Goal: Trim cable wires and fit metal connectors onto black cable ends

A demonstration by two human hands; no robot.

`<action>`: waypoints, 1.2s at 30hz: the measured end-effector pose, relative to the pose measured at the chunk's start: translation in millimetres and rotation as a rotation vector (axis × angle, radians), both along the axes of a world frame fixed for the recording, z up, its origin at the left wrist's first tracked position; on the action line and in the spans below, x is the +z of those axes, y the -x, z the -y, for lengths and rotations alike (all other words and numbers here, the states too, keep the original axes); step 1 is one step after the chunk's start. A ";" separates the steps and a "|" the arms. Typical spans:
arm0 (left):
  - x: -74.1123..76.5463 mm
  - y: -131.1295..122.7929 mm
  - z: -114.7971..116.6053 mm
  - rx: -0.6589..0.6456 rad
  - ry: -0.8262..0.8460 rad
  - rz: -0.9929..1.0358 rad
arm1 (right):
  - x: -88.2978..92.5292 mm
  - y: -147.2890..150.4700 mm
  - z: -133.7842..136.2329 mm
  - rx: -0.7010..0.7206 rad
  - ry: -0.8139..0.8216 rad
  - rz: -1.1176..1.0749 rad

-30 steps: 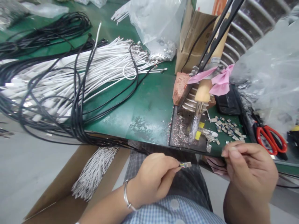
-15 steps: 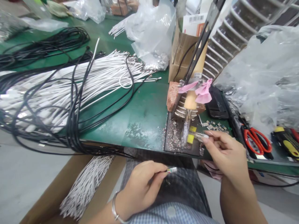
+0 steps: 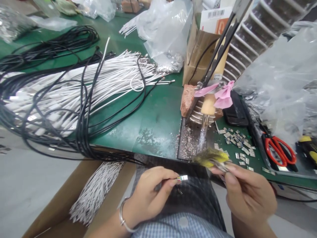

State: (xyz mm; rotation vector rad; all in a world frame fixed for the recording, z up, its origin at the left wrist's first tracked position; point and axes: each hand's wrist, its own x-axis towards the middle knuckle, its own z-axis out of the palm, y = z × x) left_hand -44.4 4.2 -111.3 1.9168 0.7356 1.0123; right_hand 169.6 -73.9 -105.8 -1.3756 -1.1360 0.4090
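Note:
My left hand (image 3: 153, 185), wearing a bangle, pinches a cable end above my lap. A small silver connector (image 3: 182, 178) with thin coloured wires sticks out past the fingertips. My right hand (image 3: 250, 190) is closed at the front table edge, around a metal piece like tweezers. At its far end is a yellow piece (image 3: 210, 157), smeared by motion, so its hold is hard to make out. Just behind it, a soldering iron (image 3: 207, 107) with a wooden handle points down over a dark mat (image 3: 187, 138) strewn with solder bits. Pink cloth (image 3: 224, 96) is tied round its mount.
Small metal connectors (image 3: 237, 137) lie scattered right of the mat, near red-handled scissors (image 3: 279, 150) and a black phone-like object (image 3: 236, 110). White cables (image 3: 119, 72) and black cables (image 3: 83, 132) fill the left. A brick (image 3: 188, 99) and ribbed hose (image 3: 257, 29) stand behind.
My right hand has moved toward me and down, and the yellow piece has left the mat with it. More scattered connectors are uncovered. My left hand still pinches the cable end.

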 end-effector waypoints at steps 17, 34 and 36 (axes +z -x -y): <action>1.3 8.2 -0.1 0.117 0.176 0.130 | 17.2 -13.4 -29.2 0.220 0.174 -0.573; 14.6 -2.2 -11.0 0.067 0.056 0.134 | 5.3 -4.3 4.7 -0.062 0.046 -0.127; 15.2 -2.7 -11.3 0.068 0.059 0.129 | -0.1 -3.6 4.7 -0.135 -0.039 -0.063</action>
